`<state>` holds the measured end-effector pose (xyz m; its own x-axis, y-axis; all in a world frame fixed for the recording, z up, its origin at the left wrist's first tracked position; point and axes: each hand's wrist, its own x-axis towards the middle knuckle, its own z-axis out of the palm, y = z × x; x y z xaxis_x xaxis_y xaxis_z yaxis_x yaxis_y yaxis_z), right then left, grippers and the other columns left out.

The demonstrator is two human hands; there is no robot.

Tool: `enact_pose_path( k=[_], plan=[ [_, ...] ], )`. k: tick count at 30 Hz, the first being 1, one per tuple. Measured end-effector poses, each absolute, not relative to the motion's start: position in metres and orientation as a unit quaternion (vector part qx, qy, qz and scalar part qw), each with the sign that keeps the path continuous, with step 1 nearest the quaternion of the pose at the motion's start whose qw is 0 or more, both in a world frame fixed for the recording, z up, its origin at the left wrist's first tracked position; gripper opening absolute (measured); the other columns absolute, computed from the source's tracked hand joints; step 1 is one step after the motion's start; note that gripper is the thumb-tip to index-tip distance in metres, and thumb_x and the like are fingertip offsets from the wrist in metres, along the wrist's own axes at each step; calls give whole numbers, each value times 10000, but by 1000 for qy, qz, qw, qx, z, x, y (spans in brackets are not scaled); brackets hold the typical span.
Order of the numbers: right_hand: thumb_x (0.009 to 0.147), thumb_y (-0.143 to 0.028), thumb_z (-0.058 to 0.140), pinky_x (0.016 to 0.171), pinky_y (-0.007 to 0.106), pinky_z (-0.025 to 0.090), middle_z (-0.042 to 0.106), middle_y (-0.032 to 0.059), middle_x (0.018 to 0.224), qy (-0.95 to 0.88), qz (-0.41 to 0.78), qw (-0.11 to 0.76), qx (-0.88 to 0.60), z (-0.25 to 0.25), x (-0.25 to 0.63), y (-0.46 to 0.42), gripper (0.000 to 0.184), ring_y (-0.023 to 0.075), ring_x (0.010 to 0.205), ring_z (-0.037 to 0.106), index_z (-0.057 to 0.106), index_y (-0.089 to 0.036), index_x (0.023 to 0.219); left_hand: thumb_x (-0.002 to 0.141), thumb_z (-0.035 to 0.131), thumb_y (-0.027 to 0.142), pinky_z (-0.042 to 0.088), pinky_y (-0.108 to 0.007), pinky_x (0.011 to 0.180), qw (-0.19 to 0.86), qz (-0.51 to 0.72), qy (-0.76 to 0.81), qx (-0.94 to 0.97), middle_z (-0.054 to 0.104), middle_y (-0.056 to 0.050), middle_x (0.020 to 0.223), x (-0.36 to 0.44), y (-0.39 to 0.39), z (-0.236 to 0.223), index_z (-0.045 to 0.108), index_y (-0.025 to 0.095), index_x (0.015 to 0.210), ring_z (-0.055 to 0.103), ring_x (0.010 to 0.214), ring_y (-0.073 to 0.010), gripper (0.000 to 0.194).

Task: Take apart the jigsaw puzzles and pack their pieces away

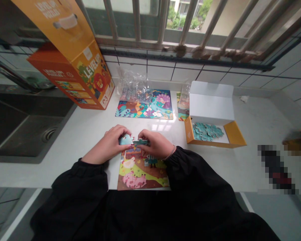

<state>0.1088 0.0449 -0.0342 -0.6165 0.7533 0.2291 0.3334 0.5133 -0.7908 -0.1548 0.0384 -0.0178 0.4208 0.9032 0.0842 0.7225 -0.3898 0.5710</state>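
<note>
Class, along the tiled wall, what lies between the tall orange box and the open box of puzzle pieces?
The head view shows an animal picture, then a second picture, both partly under clear plastic.

Daylight enters my view through the window bars (136, 20), brightest at the greenery (177, 22). I note pale glare squares on the white counter (163, 127) and glints on the plastic wrap (134, 83); the sink (15, 129) lies dim, the black sleeves (203, 170) nearly featureless. The puzzle (134, 180) looks slightly soft, the wide lens splays the bars, and pixel blocks (276, 167) cover one patch at right.
</note>
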Motion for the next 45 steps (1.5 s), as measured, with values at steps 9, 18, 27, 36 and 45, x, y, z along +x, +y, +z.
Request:
enact_pose_path(
  k=[9, 18, 27, 36, 45],
  plan=[
    [961, -228, 743, 776, 288, 468, 751, 20, 1010, -800, 360, 304, -372, -29, 110, 44, 218, 168, 805, 649, 691, -225, 1172, 895, 824, 379, 480, -301, 763, 306, 226, 520, 765, 698, 31, 990, -147, 27, -11, 617, 263, 1091, 664, 861, -190, 308],
    [870, -152, 690, 759, 271, 476, 722, -1, 930, -804, 366, 336, -327, -27, 111, 44, 150, 145, 779, 623, 679, -210, 1008, 940, 791, 405, 535, -292, 788, 314, 269, 514, 752, 757, 17, 968, -142, 23, -7, 656, 251, 1020, 736, 872, -195, 220],
    [923, -191, 785, 966, 357, 522, 744, 44, 1052, -858, 374, 299, -187, -28, 112, 50, 139, 213, 1016, 676, 665, -234, 977, 939, 804, 459, 586, -339, 889, 291, 293, 547, 728, 819, -22, 1105, -144, 27, -12, 734, 258, 1157, 779, 984, -240, 305],
    [949, -334, 822, 817, 309, 494, 729, 23, 969, -845, 353, 292, -278, -33, 111, 47, 202, 180, 859, 651, 661, -221, 998, 949, 815, 432, 599, -338, 903, 336, 331, 488, 734, 809, -59, 1085, -149, 19, -8, 764, 229, 948, 767, 998, -225, 210],
    [937, -219, 754, 751, 271, 446, 712, 1, 917, -828, 351, 289, -327, -34, 111, 46, 101, 149, 781, 620, 680, -207, 1005, 976, 762, 488, 602, -346, 881, 307, 303, 547, 717, 833, -44, 1060, -153, 8, -5, 821, 257, 1026, 773, 966, -247, 244]
  ],
)
